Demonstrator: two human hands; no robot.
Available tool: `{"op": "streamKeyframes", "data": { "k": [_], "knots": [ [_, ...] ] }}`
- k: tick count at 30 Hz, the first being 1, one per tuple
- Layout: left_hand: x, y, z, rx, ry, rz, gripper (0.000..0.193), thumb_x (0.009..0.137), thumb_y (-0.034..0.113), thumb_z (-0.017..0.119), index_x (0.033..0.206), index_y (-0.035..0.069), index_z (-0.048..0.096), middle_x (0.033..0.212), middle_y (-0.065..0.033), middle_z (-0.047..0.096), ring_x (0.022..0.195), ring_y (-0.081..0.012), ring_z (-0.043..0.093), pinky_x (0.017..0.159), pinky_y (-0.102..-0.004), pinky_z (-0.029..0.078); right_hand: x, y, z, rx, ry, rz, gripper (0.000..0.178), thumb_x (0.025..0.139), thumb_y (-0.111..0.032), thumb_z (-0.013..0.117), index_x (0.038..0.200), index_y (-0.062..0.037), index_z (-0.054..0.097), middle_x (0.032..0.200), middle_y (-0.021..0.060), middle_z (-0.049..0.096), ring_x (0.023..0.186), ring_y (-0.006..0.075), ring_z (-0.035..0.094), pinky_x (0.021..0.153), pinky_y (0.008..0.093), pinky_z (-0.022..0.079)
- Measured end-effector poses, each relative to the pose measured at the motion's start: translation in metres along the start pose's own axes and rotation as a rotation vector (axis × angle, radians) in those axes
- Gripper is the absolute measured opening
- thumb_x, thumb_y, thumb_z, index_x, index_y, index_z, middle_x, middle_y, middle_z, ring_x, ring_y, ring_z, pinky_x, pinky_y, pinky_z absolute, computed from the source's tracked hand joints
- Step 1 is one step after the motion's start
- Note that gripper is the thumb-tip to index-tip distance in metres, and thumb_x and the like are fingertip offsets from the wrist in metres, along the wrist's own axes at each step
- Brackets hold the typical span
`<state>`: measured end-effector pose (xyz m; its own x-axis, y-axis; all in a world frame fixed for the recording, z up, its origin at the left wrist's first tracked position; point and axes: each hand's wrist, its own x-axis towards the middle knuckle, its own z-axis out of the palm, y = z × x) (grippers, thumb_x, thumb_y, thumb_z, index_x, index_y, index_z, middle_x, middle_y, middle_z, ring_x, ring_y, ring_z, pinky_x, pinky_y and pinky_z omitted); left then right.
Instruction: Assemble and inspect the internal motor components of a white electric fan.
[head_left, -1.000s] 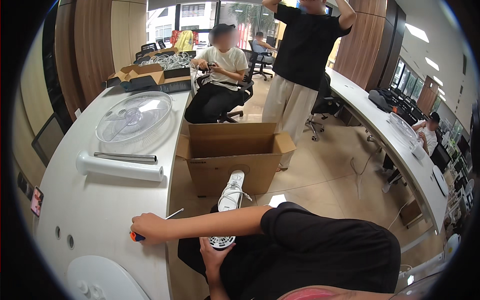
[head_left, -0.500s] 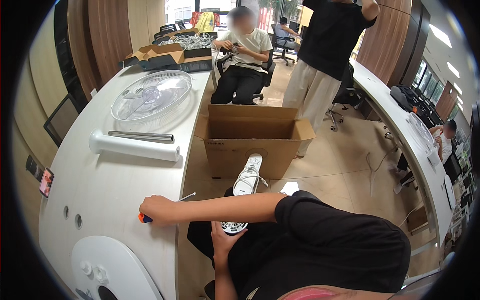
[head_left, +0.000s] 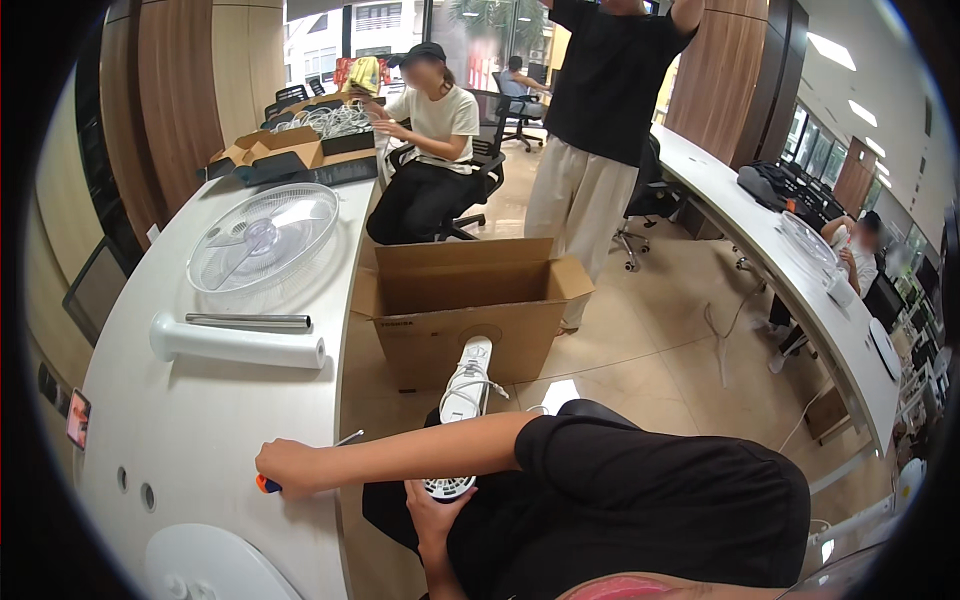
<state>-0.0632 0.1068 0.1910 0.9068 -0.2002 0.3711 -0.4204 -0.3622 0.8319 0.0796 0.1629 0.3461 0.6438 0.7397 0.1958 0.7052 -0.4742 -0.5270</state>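
My right arm crosses over to the left, and my right hand [head_left: 290, 468] is closed around a screwdriver [head_left: 267, 485] with an orange and blue handle, low over the white table [head_left: 230, 415]. Its shaft sticks out beyond the wrist. Under that forearm my left hand [head_left: 434, 515] grips the round, slotted white end of a fan motor housing [head_left: 450, 490] at my lap. A white fan neck [head_left: 464, 392] with a cable wound around it extends away from me, partly hidden by my arm. On the table lie a white fan pole [head_left: 240, 345] and a metal tube [head_left: 250, 321].
A clear-bladed fan in its grille [head_left: 262, 245] lies farther back on the table; a white round base [head_left: 215, 560] is near me. An open cardboard box [head_left: 460, 345] stands on the floor ahead. Two people are beyond it, one seated, one standing. A phone [head_left: 78, 418] is at the left edge.
The view has shifted, so the scene sits lower and more to the left. The seated person has turned and reached toward the boxes on the table. Both my hands keep their holds.
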Motion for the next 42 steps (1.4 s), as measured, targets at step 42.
{"op": "streamKeyframes", "data": {
  "k": [42],
  "knots": [
    [-0.035, -0.027, 0.027, 0.102, 0.321, 0.215, 0.060, 0.092, 0.051, 0.066, 0.124, 0.001, 0.055, 0.122, -0.0216, 0.054, 0.113, -0.0412, 0.053, 0.096, -0.0519, 0.045, -0.275, 0.091, -0.063, 0.604, 0.018, 0.579, 0.026, 0.079, -0.027, 0.077, 0.086, -0.0026, 0.072, 0.066, 0.0046, 0.064, 0.057, 0.0126, 0.060, 0.053, 0.0283, 0.048]
  ]
}}
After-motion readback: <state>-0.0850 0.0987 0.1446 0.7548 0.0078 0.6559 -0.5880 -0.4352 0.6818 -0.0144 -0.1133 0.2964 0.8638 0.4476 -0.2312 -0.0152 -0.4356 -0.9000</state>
